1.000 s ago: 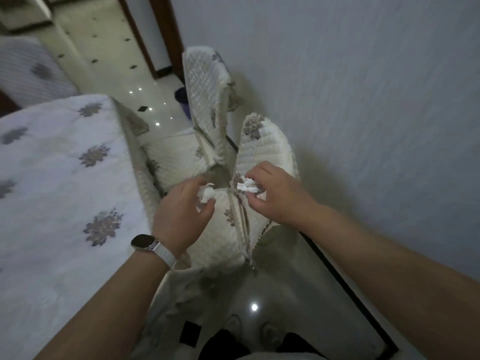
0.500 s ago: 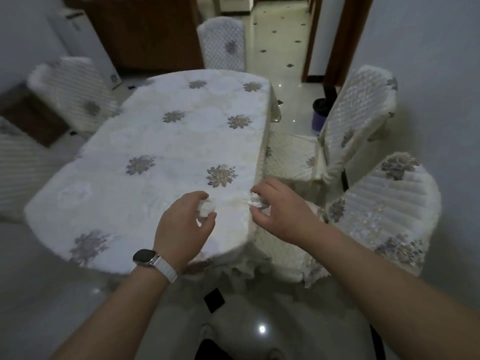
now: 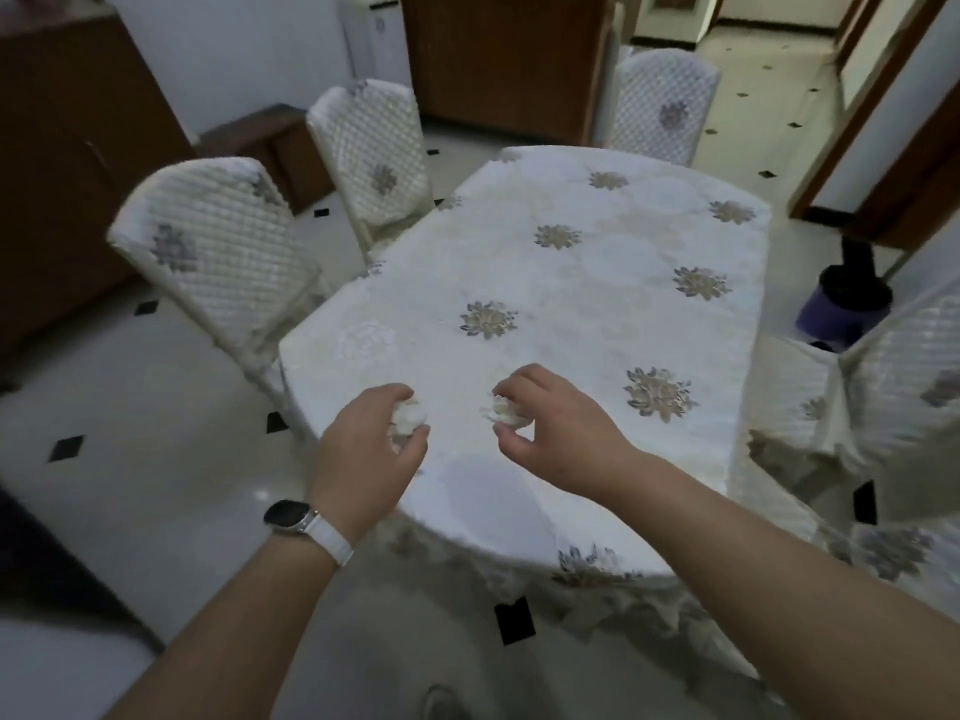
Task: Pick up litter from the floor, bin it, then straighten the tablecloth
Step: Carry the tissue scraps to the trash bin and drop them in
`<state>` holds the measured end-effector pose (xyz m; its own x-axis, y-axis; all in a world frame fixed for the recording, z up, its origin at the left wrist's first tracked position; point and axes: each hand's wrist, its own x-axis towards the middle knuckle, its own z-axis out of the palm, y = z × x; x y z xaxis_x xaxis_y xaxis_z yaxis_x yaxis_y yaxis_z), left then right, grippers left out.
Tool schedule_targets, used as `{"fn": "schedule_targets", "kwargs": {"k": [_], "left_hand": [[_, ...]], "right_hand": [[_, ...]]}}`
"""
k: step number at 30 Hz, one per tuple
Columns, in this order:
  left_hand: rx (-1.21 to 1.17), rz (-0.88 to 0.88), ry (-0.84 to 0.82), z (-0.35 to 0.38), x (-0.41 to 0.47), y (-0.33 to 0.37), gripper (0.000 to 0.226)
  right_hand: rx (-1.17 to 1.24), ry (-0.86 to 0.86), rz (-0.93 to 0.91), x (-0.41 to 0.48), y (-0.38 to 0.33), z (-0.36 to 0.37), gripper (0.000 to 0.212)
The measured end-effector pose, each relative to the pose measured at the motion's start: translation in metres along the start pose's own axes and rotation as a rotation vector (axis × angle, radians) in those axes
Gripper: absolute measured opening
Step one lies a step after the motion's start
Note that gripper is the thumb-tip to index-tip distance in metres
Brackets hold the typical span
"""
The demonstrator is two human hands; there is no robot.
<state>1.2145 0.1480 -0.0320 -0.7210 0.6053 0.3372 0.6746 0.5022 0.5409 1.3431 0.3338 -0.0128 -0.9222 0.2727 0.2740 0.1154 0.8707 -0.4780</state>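
Two wads collected: left wad (image 3: 408,415) gripped in left hand (image 3: 363,449), right wad (image 3: 506,410) in right hand (image 3: 550,433); binning at purple bin (image 3: 844,309), 2 o'clock, and tablecloth (image 3: 571,283) straightening remain.

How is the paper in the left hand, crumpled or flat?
Crumpled: the left hand grips the white paper, which is balled into a small wad inside its curled grip.

Litter: two crumpled white paper wads. The left wad (image 3: 409,417) sits enclosed by the curled left fingers (image 3: 387,396). The right wad (image 3: 505,412) is pinched under the right fingers (image 3: 522,380).
The tablecloth (image 3: 571,283) is white with grey-gold flower motifs and lies flat beneath both sets of fingers.
The bin (image 3: 844,311) is purple with a dark liner, on the floor well beyond the right fingers.
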Motion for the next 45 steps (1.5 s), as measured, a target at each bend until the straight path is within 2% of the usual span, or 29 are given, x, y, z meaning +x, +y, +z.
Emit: {"fn": "schedule_targets", "kwargs": {"k": [7, 17, 25, 33, 40, 45], "left_hand": [[0.060, -0.087, 0.083, -0.062, 0.033, -0.105, 0.035], [0.157, -0.195, 0.189, -0.123, 0.049, -0.194, 0.032], [0.205, -0.307, 0.286, -0.169, 0.083, -0.296, 0.033], [0.264, -0.447, 0.220, -0.212, 0.141, -0.390, 0.035], [0.247, -0.553, 0.272, -0.264, 0.168, -0.460, 0.033], [0.251, -0.556, 0.316, -0.299, 0.181, -0.524, 0.032]], "right_hand": [[0.011, -0.045, -0.113, 0.096, -0.069, 0.064, 0.032], [0.065, -0.128, -0.294, 0.196, -0.139, 0.141, 0.033], [0.170, -0.219, -0.392, 0.302, -0.195, 0.232, 0.033], [0.246, -0.262, -0.454, 0.421, -0.242, 0.309, 0.034], [0.229, -0.321, -0.521, 0.498, -0.299, 0.360, 0.036], [0.211, -0.348, -0.546, 0.543, -0.343, 0.399, 0.035]]}}
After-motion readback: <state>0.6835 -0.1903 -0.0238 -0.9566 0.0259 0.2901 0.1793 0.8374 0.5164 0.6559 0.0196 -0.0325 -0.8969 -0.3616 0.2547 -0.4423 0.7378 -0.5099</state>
